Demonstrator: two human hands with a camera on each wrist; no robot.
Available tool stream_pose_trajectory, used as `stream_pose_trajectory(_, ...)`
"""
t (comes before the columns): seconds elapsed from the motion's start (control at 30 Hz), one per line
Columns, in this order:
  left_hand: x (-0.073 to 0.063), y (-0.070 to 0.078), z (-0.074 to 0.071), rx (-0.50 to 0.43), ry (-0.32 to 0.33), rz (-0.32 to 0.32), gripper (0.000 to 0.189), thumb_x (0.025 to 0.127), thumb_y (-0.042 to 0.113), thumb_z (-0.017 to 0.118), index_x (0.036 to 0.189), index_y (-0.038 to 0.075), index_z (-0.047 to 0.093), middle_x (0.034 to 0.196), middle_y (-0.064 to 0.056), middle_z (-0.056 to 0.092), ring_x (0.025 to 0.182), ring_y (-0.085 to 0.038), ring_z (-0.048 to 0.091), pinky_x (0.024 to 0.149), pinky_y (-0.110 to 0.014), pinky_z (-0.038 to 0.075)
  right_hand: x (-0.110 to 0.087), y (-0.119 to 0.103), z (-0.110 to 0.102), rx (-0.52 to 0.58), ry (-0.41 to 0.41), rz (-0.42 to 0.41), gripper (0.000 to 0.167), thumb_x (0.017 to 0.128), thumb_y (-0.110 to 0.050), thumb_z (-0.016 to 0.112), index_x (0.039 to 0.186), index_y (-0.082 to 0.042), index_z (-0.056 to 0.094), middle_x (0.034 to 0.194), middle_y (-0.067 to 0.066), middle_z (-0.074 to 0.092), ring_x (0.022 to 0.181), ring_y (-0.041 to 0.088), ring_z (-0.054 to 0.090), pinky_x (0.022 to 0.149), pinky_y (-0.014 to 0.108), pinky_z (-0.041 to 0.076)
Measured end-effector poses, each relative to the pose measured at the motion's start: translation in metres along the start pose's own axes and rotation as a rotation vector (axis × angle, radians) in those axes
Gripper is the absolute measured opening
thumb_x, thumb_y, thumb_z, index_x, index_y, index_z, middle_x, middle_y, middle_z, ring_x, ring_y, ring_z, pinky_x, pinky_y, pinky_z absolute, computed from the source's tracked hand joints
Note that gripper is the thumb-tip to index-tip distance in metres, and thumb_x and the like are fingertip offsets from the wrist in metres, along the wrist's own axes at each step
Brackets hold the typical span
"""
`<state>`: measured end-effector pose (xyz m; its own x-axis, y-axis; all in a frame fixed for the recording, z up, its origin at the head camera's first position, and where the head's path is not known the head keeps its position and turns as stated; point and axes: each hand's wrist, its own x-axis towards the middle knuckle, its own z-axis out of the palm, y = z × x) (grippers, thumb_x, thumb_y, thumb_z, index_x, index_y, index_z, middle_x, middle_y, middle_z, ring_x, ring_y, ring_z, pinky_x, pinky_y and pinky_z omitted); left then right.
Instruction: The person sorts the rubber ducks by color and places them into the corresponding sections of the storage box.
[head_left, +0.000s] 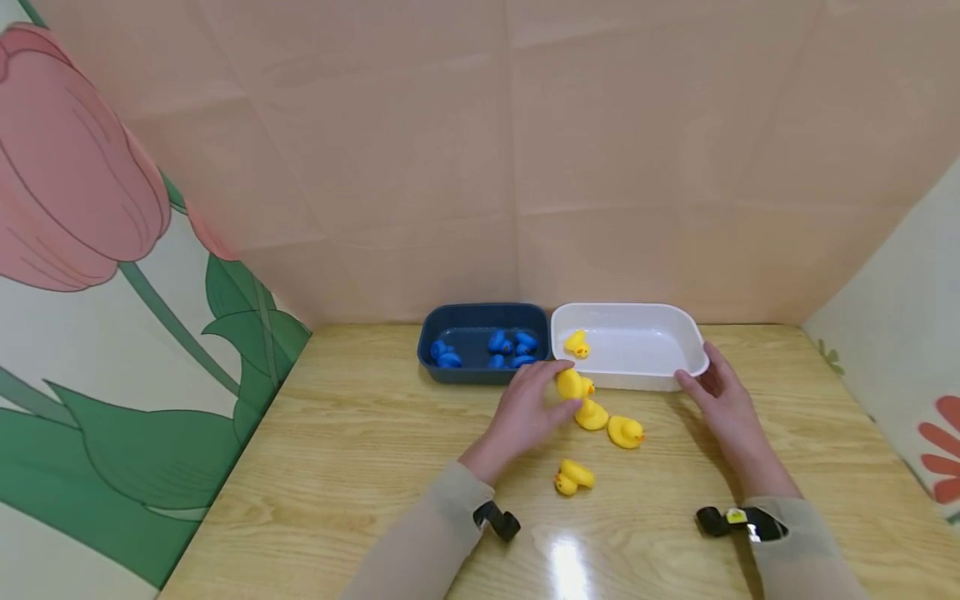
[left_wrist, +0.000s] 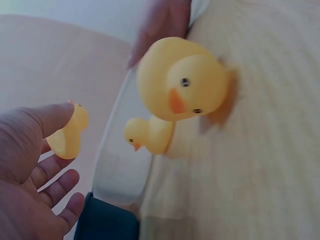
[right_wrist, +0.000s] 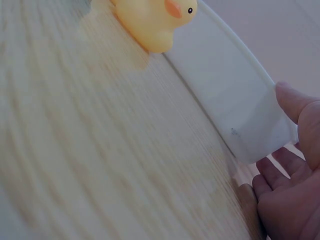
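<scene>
The left hand point(head_left: 525, 412) pinches a yellow duck point(head_left: 573, 384) between thumb and fingers; the remaining fingers are loosely bent. The held duck is raised off the worktop point(head_left: 337, 433), at the front left corner of the white tray point(head_left: 618, 379). The right hand point(head_left: 723, 396) grips the right end of the white tray, with the thumb at the front rim and the fingers around the end wall. One duck point(head_left: 577, 343) lies inside the white tray, at its left end. Three further yellow ducks are on the worktop: a middle duck point(head_left: 592, 415) just in front of the white tray, a right-hand duck point(head_left: 626, 432) beside it, and a front duck point(head_left: 574, 477) nearer the person. The dark blue tray point(head_left: 468, 376) stands directly left of the white tray and contains several blue toys point(head_left: 447, 359); their exact number is unclear.
</scene>
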<state>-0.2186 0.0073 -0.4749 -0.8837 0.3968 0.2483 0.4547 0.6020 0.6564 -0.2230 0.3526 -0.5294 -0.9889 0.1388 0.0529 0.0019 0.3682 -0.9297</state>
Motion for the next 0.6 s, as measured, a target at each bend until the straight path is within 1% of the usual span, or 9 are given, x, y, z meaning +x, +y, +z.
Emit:
stream_pose_trajectory(0.23,0.019,0.003,-0.005,0.007,0.017,0.009,0.057,0.104,0.039,0.08,0.157,0.028,0.062,0.156,0.006,0.062,0.145,-0.022,0.052,0.12,-0.043,0.046,0.002,0.0,-0.001,-0.021,-0.005,0.005,0.096,0.112,-0.053,0.061,0.179,-0.022,0.0,0.181,0.022,0.017,0.162,0.05,0.025,0.112,0.009,0.036)
stream_pose_trajectory(0.33,0.029,0.004,-0.003,0.018,0.025,0.013,0.058,0.104,0.04,0.08,0.157,0.027,0.061,0.156,0.007,0.062,0.144,-0.021,0.053,0.12,-0.043,0.045,0.002,0.0,-0.002,-0.028,0.0,0.004,0.096,0.112,-0.053,0.061,0.179,-0.021,0.0,0.181,0.024,0.019,0.161,0.051,0.027,0.112,0.009,0.036)
stream_pose_trajectory(0.4,0.035,0.005,0.0,0.035,0.037,0.023,0.059,0.104,0.041,0.08,0.158,0.025,0.061,0.156,0.007,0.062,0.143,-0.022,0.054,0.12,-0.043,0.045,0.002,0.0,-0.002,-0.03,0.003,0.003,0.095,0.112,-0.052,0.06,0.179,-0.021,0.0,0.18,0.024,0.02,0.161,0.051,0.027,0.109,0.006,0.036)
stream_pose_trajectory(0.47,0.041,0.005,0.002,0.051,0.054,0.023,0.059,0.104,0.042,0.08,0.158,0.025,0.061,0.155,0.007,0.063,0.142,-0.022,0.055,0.119,-0.044,0.044,0.002,0.001,-0.003,-0.03,0.007,0.005,0.095,0.113,-0.052,0.06,0.179,-0.02,0.0,0.18,0.025,0.02,0.161,0.052,0.027,0.106,0.004,0.036)
stream_pose_trajectory(0.6,0.052,0.007,0.008,0.079,0.086,0.014,0.058,0.104,0.043,0.081,0.156,0.026,0.063,0.154,0.008,0.064,0.141,-0.023,0.056,0.119,-0.045,0.043,0.002,0.003,-0.004,-0.032,0.005,0.013,0.095,0.113,-0.052,0.059,0.179,-0.02,-0.001,0.181,0.024,0.018,0.161,0.052,0.026,0.106,0.003,0.035)
